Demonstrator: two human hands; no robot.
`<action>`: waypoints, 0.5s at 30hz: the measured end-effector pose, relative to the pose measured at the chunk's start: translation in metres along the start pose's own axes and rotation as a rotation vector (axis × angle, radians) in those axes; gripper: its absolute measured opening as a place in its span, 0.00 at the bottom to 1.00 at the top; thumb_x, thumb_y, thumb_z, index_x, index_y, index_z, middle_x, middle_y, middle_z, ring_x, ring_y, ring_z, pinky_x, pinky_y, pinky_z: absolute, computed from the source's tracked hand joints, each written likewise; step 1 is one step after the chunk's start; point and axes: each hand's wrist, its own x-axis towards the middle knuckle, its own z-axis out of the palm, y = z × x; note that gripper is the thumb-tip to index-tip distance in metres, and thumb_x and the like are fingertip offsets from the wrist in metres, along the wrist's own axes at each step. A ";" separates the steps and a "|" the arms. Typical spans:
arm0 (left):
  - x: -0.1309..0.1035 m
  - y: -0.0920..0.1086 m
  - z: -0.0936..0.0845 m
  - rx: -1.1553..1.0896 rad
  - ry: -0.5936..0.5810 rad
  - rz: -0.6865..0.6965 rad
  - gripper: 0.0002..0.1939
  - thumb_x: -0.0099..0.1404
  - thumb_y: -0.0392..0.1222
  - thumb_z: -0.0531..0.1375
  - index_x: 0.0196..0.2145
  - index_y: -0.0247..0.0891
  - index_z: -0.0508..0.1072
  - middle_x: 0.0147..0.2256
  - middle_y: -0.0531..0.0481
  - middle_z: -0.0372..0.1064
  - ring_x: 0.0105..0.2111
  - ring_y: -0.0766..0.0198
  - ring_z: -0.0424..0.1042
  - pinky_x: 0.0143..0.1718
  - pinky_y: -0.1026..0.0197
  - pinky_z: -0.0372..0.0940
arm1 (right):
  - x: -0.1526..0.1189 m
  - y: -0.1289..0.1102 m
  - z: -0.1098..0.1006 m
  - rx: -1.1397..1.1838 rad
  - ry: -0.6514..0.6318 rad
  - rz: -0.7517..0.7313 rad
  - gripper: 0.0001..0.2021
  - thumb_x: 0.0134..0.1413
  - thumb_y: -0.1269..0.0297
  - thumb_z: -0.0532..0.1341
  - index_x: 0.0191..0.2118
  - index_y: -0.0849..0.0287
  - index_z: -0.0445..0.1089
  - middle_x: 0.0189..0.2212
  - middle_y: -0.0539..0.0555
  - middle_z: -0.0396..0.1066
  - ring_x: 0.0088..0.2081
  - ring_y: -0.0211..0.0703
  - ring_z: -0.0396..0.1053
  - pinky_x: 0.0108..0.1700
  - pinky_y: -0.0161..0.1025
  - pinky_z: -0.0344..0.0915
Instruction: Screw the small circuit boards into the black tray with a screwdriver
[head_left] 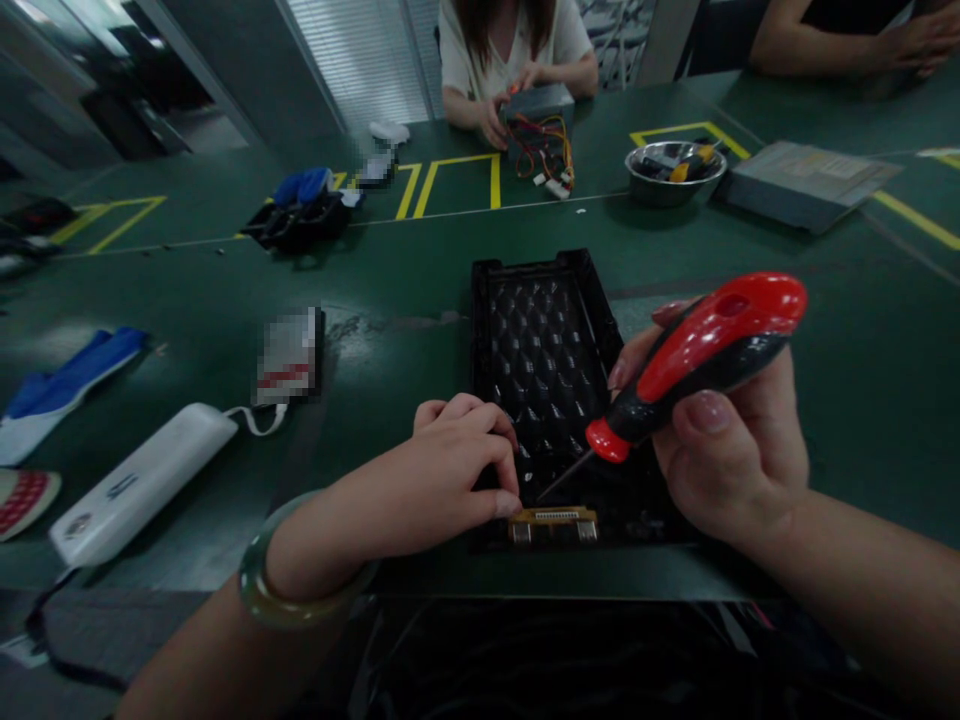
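Note:
A black plastic panel (536, 350) with a quilted, raised-diamond inner face lies in front of me. At its near end sits a small yellow-brown circuit board (566, 516) with a white pin connector and two metal ports. My left hand (457, 470) has its fingers curled, thumb and index closed at the board's left corner; a bangle is on that wrist. In my right hand (739, 455) is a screwdriver (697, 345) with a fat red and black handle, gripped at a slant. Its thin shaft points down-left, the tip just above the board; whether it touches cannot be made out.
On the left lie a white power bank (146, 485), a blurred small box (289, 355) and a blue-white glove (71, 380). Farther off are a black tray (296, 228), a metal bowl of tools (675, 180) and a grey metal case (806, 185). Across the table, a person handles a wired power supply (544, 105).

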 end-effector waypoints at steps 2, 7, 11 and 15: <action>-0.001 0.000 0.000 0.012 0.006 0.017 0.04 0.65 0.44 0.64 0.33 0.48 0.79 0.51 0.54 0.68 0.54 0.54 0.59 0.54 0.48 0.46 | 0.000 0.002 -0.002 -0.002 0.007 -0.013 0.17 0.56 0.60 0.61 0.52 0.50 0.69 0.33 0.52 0.69 0.31 0.43 0.66 0.24 0.39 0.68; -0.003 -0.001 -0.004 0.039 0.020 0.047 0.11 0.72 0.45 0.57 0.35 0.46 0.79 0.52 0.54 0.69 0.54 0.56 0.62 0.56 0.48 0.46 | -0.001 0.002 -0.001 0.005 0.015 -0.076 0.20 0.53 0.59 0.64 0.53 0.54 0.71 0.32 0.54 0.70 0.31 0.44 0.67 0.26 0.42 0.71; -0.004 -0.005 -0.005 0.040 0.025 0.070 0.10 0.70 0.42 0.58 0.34 0.47 0.79 0.53 0.55 0.70 0.55 0.55 0.62 0.57 0.48 0.46 | -0.004 -0.004 0.001 -0.016 -0.023 -0.052 0.18 0.58 0.58 0.63 0.54 0.51 0.70 0.36 0.53 0.71 0.32 0.44 0.68 0.30 0.45 0.74; -0.002 -0.009 -0.003 0.018 0.038 0.102 0.08 0.67 0.40 0.61 0.34 0.48 0.81 0.52 0.54 0.70 0.54 0.55 0.62 0.57 0.48 0.47 | -0.008 -0.007 0.000 -0.108 -0.079 -0.095 0.21 0.57 0.56 0.64 0.56 0.45 0.68 0.47 0.54 0.69 0.34 0.45 0.69 0.30 0.47 0.74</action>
